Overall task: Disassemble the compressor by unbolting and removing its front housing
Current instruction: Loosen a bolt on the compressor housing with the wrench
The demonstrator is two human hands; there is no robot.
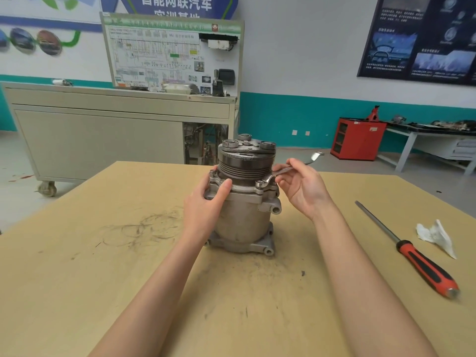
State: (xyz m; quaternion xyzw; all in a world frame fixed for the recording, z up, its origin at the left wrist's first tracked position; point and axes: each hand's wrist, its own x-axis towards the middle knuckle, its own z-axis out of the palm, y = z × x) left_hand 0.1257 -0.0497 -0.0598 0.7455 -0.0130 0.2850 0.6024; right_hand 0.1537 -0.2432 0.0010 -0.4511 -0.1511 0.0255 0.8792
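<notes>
head view: the fingers (293, 163) of the right hand (302, 191) are drawn together and pinch the shank of a wrench (286, 171), thumb below and fingertips above. the ring end of the wrench sits over a bolt (260, 183) on the right-hand ear of the front housing (242, 193), and its open end points up and away to the right, clear of the counter (103, 279). the fingers of the left hand (206, 202) are curled round the left side of the compressor (242, 222) at flange level, with the thumb (223, 189) laid across the front of the housing. how far the remaining fingers reach behind the body cannot be told. the compressor stands upright near the centre of the counter, rear mounting lugs down and touching the surface. the grooved pulley (244, 164) and clutch plate are on top, directly above the front housing. dark scuff rings and fine debris mark the counter to the left of and in front of the compressor. a screwdriver (422, 264) with a red and black handle lies flat at the right, well apart from the compressor, shaft pointing away. a crumpled white tissue (435, 237) lies just beside it, further right. behind the counter stand a grey wheeled cabinet (103, 140) carrying a wiring display board (170, 52), and a red cabinet (358, 139) at the wall.
</notes>
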